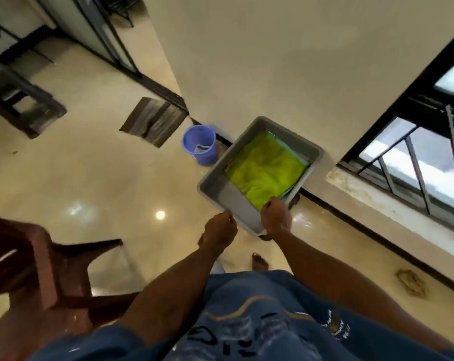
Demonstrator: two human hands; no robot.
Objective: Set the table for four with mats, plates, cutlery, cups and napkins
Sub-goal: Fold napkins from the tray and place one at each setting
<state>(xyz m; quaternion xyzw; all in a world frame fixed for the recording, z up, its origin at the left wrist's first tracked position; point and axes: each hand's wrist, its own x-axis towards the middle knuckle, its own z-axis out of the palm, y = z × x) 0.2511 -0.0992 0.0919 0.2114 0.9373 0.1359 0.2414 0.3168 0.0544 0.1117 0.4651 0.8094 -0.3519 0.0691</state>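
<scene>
A glossy cream floor (95,183) runs up to a pale wall (285,61), with a dark-framed window (416,162) along the right and a brown chair (38,269) close on the person's left. No laid table shows anywhere here, so the setting looks barely begun: no mat, plate, cup or cutlery is out. The person stands barefoot over a grey tub (215,183) near the foot of the wall, and inside it lie folded lime-green cloths (267,170), likely the mats or napkins, with darker edges under them. The right hand (276,217) reaches over the tub's near rim, its fingertips pinching the near edge of the top cloth. The left hand (219,231) is curled at the tub's near corner; whether it grips the rim I cannot tell. A blue bucket (200,144) stands just beside the tub on its left, and a striped floor mat (154,121) lies beyond. There is open floor between chair and tub for turning away.
</scene>
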